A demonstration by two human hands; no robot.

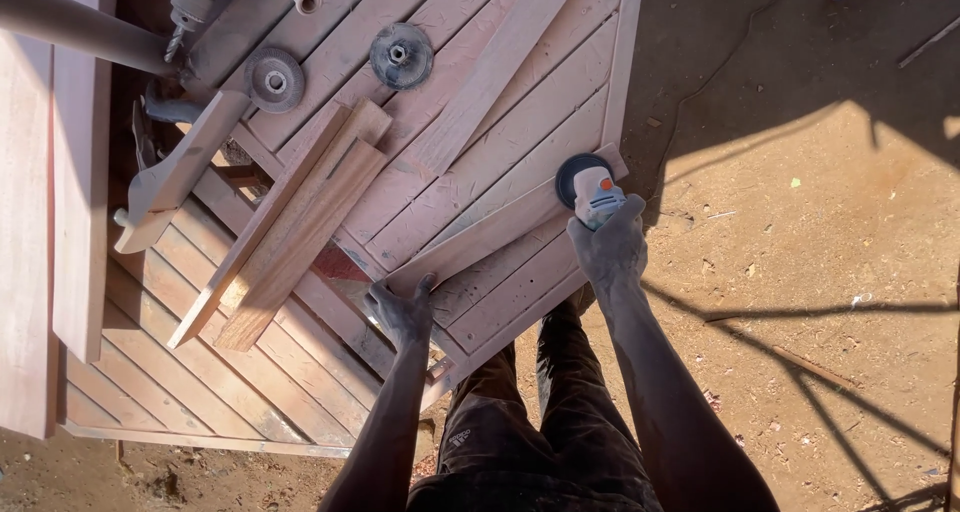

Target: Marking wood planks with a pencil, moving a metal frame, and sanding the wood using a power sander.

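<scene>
- Looking down from the head view, the right hand [610, 247] is wrapped around the body of a small angle grinder [592, 194], fingers closed on its grey and orange housing.
- The grinder's dark round disc [574, 172] rests at the right end of a narrow wooden strip [480, 242], close to the right edge of a slatted wooden panel [520, 102].
- The left hand [402, 310] clamps the near end of that strip, thumb on top and fingers curled under its edge, holding it against the panel.
- The strip lies diagonally across the panel, running from the left hand up to the grinder.
- Several loose wooden battens [290, 222] lie stacked farther left on the panel.
- Two round grinder discs [274, 79] sit near the top, well apart from both hands.
- The person stands on sandy ground [800, 272] in dark trousers [540, 422].
</scene>
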